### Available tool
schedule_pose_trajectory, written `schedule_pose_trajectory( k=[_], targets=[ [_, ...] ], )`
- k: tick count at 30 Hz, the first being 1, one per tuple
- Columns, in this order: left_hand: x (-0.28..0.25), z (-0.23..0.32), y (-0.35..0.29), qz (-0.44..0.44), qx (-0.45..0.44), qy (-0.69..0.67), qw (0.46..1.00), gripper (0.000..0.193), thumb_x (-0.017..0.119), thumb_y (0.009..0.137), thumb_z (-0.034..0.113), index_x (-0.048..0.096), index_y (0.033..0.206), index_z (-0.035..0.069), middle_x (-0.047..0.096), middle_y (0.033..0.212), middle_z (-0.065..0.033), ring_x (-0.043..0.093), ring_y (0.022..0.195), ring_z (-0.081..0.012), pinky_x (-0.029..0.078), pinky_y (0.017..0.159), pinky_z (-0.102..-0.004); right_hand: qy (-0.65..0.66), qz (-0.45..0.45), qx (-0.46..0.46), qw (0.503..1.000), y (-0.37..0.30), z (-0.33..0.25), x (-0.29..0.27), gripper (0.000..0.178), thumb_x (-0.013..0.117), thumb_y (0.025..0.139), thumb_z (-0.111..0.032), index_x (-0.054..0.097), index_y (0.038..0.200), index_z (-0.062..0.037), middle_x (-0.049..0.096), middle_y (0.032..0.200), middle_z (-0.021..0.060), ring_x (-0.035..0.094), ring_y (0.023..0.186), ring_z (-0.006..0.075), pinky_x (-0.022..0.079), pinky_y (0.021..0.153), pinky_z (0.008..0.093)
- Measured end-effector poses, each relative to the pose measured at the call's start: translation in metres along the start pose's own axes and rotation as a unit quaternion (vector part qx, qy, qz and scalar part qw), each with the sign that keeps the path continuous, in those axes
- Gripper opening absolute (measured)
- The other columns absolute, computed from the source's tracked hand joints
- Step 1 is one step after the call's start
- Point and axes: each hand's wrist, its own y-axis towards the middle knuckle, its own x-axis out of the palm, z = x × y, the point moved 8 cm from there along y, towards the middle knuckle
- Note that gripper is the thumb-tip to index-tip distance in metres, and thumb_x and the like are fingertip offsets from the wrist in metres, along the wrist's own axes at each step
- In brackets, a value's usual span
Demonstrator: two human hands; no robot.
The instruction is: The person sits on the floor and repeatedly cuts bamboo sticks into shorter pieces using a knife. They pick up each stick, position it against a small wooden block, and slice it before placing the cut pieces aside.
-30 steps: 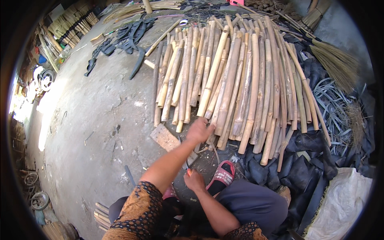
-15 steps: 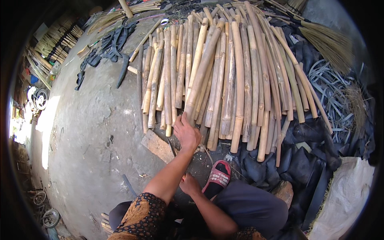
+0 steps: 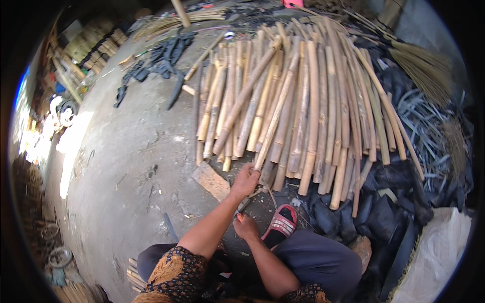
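A bamboo pole [image 3: 277,112] runs away from the left hand [image 3: 246,180], its near end in that hand's closed fingers and its length slanting forward and to the right over the pile. The right hand [image 3: 246,227], nearer the body and just behind the left one, is curled around a small tool [image 3: 243,205]; its greyish end pokes out toward the left hand, but the rest is mostly hidden.

Beyond the left hand, and spreading to its right, lies the bamboo pile [image 3: 311,116], most near ends pointing back toward the person. A wooden board [image 3: 210,181] lies on the floor [image 3: 121,136] just left of the left hand. A pink sandal [image 3: 284,222] is on the foot just right of the right hand. Farther right of both hands are dark sheets [image 3: 371,177], a white sack [image 3: 432,257] and tangled grey strips [image 3: 424,136]. Well ahead of the hands, to the left, lie dark strips [image 3: 161,58]; far ahead to the right is a straw broom [image 3: 424,68].
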Motion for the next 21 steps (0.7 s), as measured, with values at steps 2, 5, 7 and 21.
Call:
schedule_pose_trajectory(
  k=[2, 5, 7, 21],
  targets=[
    [-0.072, 0.053, -0.027, 0.139, 0.129, -0.118, 0.975, 0.025, 0.067, 0.099, 0.015, 0.056, 0.117, 0.002, 0.064, 0.08, -0.0033, 0.061, 0.069, -0.0109, 0.05, 0.064, -0.0263, -0.023, 0.016, 0.01, 1.0, -0.003, -0.007, -0.008, 0.043, 0.056, 0.091, -0.036, 0.067, 0.114, -0.0013, 0.069, 0.113, 0.0312, 0.064, 0.112, 0.0491, 0.05, 0.097, 0.0542],
    [-0.185, 0.124, -0.083, 0.307, 0.18, -0.212, 0.91, 0.027, 0.064, 0.104, 0.028, 0.055, 0.112, 0.004, 0.066, 0.091, -0.0058, 0.064, 0.081, -0.0141, 0.055, 0.075, -0.0315, 0.079, -0.009, 0.021, 0.997, -0.009, -0.014, -0.006, 0.033, 0.056, 0.092, -0.031, 0.065, 0.093, 0.0008, 0.07, 0.077, 0.0228, 0.07, 0.064, 0.0352, 0.056, 0.057, 0.0463],
    [-0.247, 0.173, -0.139, 0.406, 0.308, -0.338, 0.791, 0.032, 0.058, 0.106, 0.038, 0.054, 0.111, 0.006, 0.062, 0.111, -0.0141, 0.066, 0.097, -0.0207, 0.058, 0.094, -0.0447, 0.198, -0.017, 0.05, 0.979, -0.015, -0.016, 0.002, 0.03, 0.055, 0.094, -0.025, 0.057, 0.077, -0.0008, 0.057, 0.055, 0.0114, 0.055, 0.036, 0.0202, 0.042, 0.032, 0.0364],
    [-0.389, 0.169, -0.356, 0.553, 0.347, -0.299, 0.695, 0.03, 0.053, 0.109, 0.04, 0.044, 0.112, 0.011, 0.045, 0.079, -0.0004, 0.046, 0.065, -0.011, 0.049, 0.066, -0.0325, -0.003, 0.238, -0.15, 0.96, -0.057, -0.061, 0.004, 0.028, 0.058, 0.097, -0.028, 0.062, 0.095, -0.0008, 0.069, 0.078, 0.0261, 0.069, 0.069, 0.0456, 0.054, 0.061, 0.0532]
  ],
)
